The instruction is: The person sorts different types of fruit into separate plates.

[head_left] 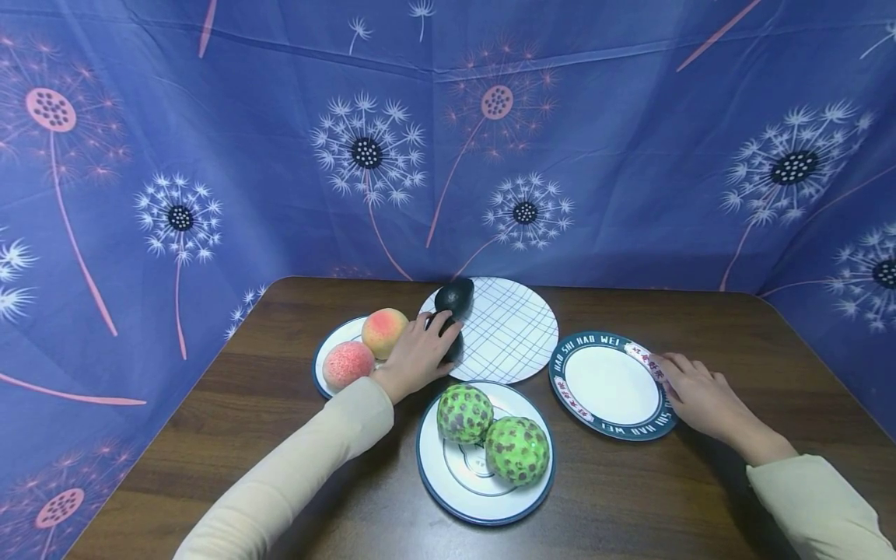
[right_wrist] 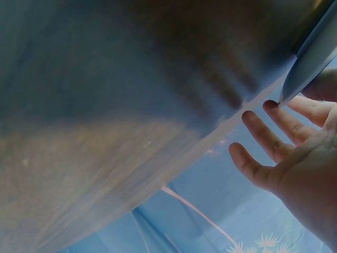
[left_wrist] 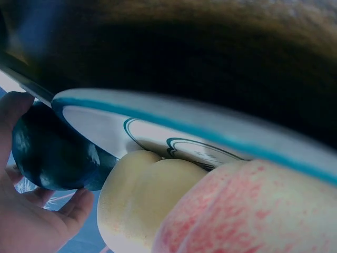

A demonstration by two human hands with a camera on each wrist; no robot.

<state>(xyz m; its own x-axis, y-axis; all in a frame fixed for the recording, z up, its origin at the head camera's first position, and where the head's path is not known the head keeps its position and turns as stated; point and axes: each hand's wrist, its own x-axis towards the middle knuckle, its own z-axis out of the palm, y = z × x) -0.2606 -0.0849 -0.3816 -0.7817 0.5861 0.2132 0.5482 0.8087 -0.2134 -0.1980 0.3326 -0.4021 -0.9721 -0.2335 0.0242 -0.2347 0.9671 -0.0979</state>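
My left hand holds a dark avocado, thumb and fingers curled around it, at the left edge of a checked white plate. A second dark avocado lies just beyond, on that plate's far left. My right hand is at the right rim of a white plate with a lettered green rim. In the right wrist view its fingers are spread and nearly straight, the thumb lying over the plate's rim. Nothing lies on the lettered plate.
Two peaches sit on a blue-rimmed plate beneath my left wrist. Nearer stands another blue-rimmed plate with two green, dark-spotted round fruits. All stand on a brown wooden table before a blue dandelion-print cloth.
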